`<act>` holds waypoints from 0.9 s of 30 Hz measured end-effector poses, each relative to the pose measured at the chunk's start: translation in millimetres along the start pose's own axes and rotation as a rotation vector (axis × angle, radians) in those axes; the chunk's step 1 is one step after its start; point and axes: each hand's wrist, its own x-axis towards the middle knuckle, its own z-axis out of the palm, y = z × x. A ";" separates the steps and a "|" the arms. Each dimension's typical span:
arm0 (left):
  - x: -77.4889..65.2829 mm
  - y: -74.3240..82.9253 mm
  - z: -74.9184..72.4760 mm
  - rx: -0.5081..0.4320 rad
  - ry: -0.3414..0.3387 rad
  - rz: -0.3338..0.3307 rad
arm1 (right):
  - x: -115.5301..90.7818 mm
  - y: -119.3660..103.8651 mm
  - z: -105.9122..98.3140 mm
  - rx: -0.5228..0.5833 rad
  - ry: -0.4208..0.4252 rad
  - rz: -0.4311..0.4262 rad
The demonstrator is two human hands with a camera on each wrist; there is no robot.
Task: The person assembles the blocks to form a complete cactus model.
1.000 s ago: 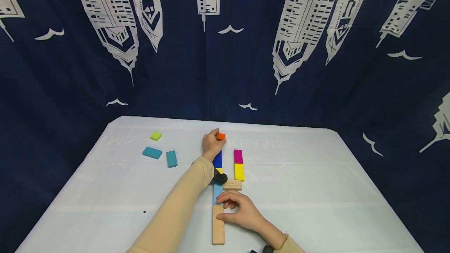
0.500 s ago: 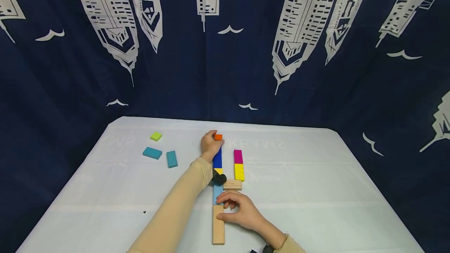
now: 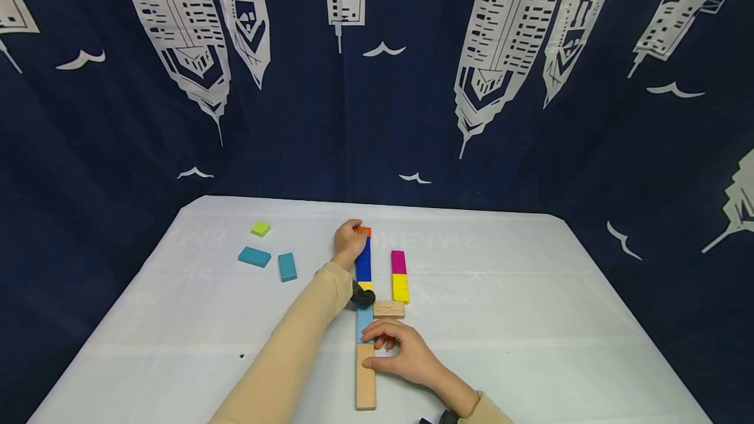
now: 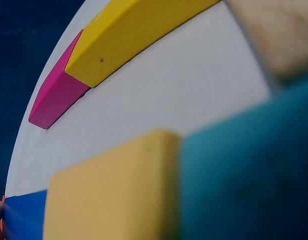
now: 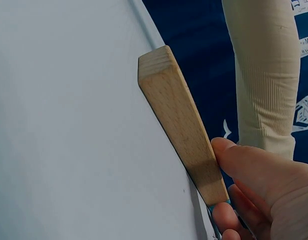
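My left hand (image 3: pixel 349 241) pinches an orange block (image 3: pixel 366 231) at the far end of a straight row of blocks. From there the row runs toward me: a dark blue block (image 3: pixel 364 260), a yellow block (image 3: pixel 365 285), a light blue block (image 3: pixel 364 327) and a long plain wooden block (image 3: pixel 366 381). The dark wrist camera hides part of the row. My right hand (image 3: pixel 406 355) rests at the near end, thumb touching the wooden block and bent fingers over the light blue one. In the right wrist view the thumb (image 5: pixel 226 150) lies along the wooden block (image 5: pixel 176 120).
A short wooden block (image 3: pixel 389 309) juts rightward from the row. Beyond it a bright yellow block (image 3: pixel 400 288) and a magenta block (image 3: pixel 398 262) stand end to end. Two teal blocks (image 3: pixel 254 256) and a lime block (image 3: pixel 261 229) lie at left on the white table (image 3: pixel 530 319).
My left hand has brought the orange block slightly left and down, into line with the dark blue block at the row's far end. The right hand has stayed in place.
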 end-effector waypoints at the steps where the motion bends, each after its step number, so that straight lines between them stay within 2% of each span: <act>1: 0.7 -0.1 -0.8 0.003 -0.003 -0.002 | 0.1 -0.1 0.0 0.000 0.000 -0.001; 11: 3.7 -0.6 -6.1 -0.017 -0.044 -0.038 | 1.4 -0.1 -0.6 -0.001 0.001 -0.031; 27: 4.4 -3.3 -7.8 0.010 -0.100 -0.052 | 0.5 2.1 -0.4 0.000 -0.005 0.000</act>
